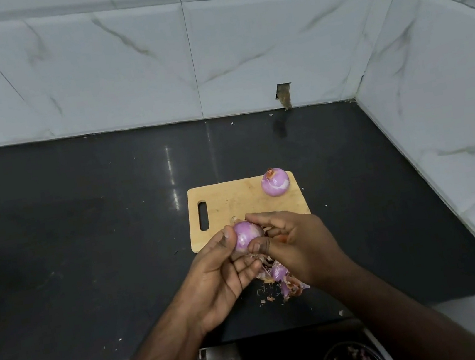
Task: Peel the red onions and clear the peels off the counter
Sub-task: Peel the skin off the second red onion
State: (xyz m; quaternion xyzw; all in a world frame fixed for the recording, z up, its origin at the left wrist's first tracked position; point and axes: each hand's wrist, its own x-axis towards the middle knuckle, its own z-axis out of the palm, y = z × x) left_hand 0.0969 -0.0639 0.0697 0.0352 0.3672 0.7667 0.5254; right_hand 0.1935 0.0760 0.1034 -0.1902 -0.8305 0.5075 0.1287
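Head view: left hand [219, 275] and right hand [298, 244] both grip an onion [246, 235] at centre, over the cutting board's [233, 202] near edge; peels [281, 278] lie below, a peeled onion [275, 182] sits upper right.

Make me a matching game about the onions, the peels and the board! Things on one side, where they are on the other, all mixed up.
Things:
1. onion in the hands
2. other onion
3. peels
4. cutting board

Places:
A. piled on the black counter, under the hands
B. held between the left hand and the right hand
C. lying flat on the counter, handle slot to the left
D. sitting at the board's far right corner

Pairs: 1-B, 2-D, 3-A, 4-C
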